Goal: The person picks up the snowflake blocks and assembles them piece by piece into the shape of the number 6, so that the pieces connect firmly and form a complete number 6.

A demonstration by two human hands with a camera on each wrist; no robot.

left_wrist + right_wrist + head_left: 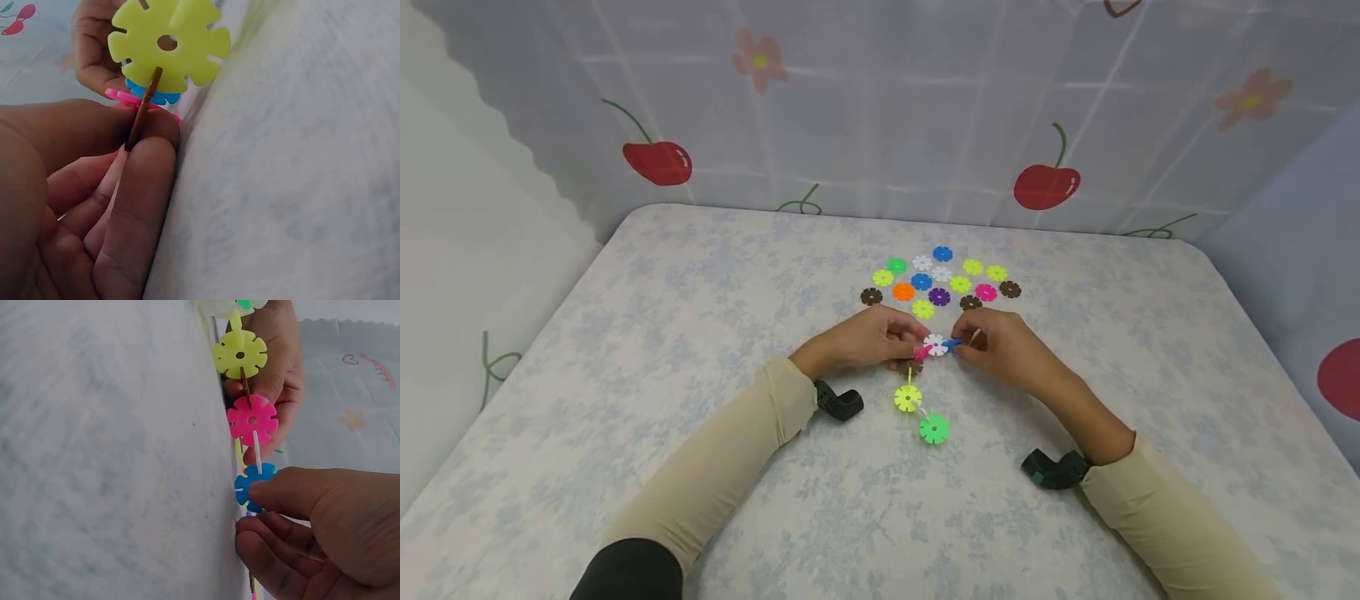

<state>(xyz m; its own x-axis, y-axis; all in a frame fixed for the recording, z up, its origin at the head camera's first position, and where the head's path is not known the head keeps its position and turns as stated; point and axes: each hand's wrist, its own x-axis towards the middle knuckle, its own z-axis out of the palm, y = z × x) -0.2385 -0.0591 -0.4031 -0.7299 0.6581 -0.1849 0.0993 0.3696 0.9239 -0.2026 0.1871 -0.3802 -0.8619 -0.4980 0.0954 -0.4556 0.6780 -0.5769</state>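
A chain of slotted plastic flower discs runs between my hands and curves down toward me. My left hand [886,337] pinches the chain at the pink disc [252,420], right where the brown disc [142,115] slots into it. Thumb and fingers of my right hand [1003,346] grip the blue disc [253,485] at the chain's other end. Between pink and blue sits a white disc [936,345], edge-on in the right wrist view. Below the brown one hang a yellow disc [910,377], another yellow disc [907,398], a white disc [922,411] and a green disc [934,429].
Beyond my hands, loose discs lie spread on the patterned tablecloth [737,275], among them an orange disc [903,292], a purple disc [938,297] and a dark brown disc [1011,289]. A curtain [880,108] with cherries hangs behind the table's far edge.
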